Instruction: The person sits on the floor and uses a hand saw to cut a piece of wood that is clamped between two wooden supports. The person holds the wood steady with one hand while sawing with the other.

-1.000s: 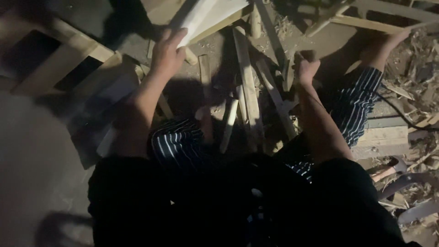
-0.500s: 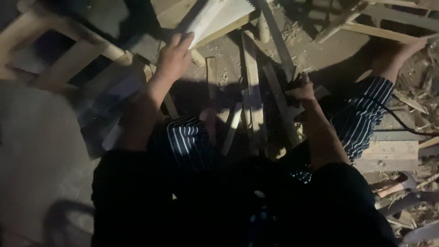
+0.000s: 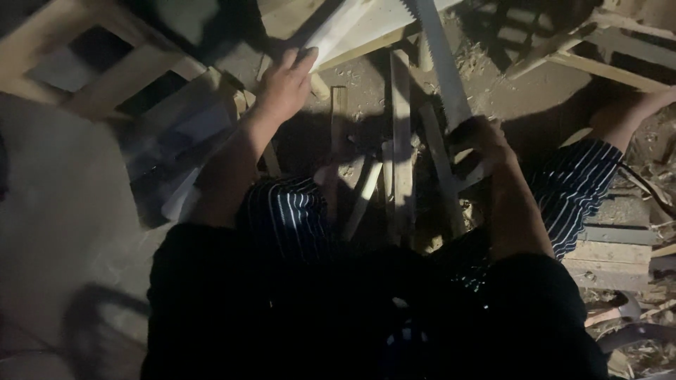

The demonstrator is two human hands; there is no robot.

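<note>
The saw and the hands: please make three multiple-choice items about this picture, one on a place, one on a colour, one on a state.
1. Where is the left hand?
A. on the pale board
B. on the knee
C. on the hammer

2. What colour are the trousers?
A. plain red
B. dark with white stripes
C. yellow

3. How is the right hand?
A. open and flat
B. closed on the saw handle
C. out of view

Answers:
1 A, the fingers lie on the board's lower edge.
2 B, thin white lines show on dark cloth over both legs.
3 B, the fingers wrap the handle and the toothed blade runs up from it.
</note>
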